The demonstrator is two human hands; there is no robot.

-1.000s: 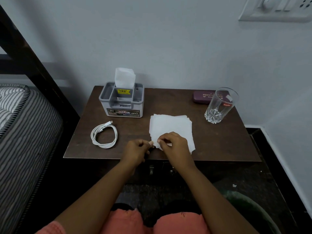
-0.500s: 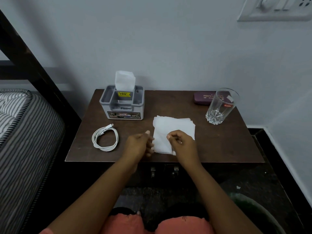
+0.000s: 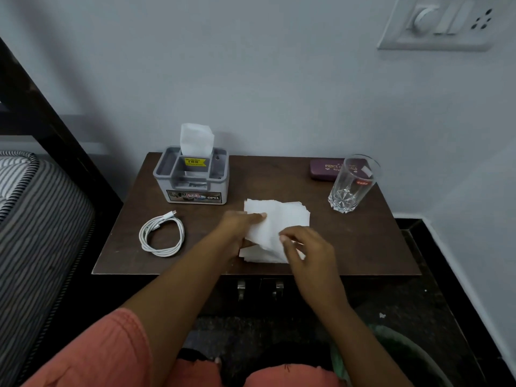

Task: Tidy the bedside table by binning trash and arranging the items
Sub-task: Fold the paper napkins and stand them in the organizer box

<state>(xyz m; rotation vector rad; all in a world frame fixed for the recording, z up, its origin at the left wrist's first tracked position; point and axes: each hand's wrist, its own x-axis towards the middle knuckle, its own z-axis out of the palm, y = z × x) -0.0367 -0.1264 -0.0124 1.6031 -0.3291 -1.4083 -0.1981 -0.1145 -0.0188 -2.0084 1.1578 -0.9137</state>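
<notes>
A stack of white tissues (image 3: 282,219) lies near the front middle of the brown bedside table (image 3: 363,247). My left hand (image 3: 240,229) grips the stack's left side, fingers flat on top and thumb under a raised layer. On the stack's near right corner my right hand (image 3: 307,248) is curled, its fingertips pinching the paper. The top layers are lifted and bent over the lower ones.
A grey tissue box (image 3: 192,188) with one tissue sticking up stands at the back left. A coiled white cable (image 3: 163,236) lies front left. A clear glass (image 3: 351,188) and a maroon case (image 3: 325,169) sit back right. A green bin (image 3: 405,356) is on the floor, a striped mattress (image 3: 33,219) at left.
My left hand has slid right onto the tissues and taken hold of their left side. The right hand stayed at the near corner, and the top layers have lifted and folded.
</notes>
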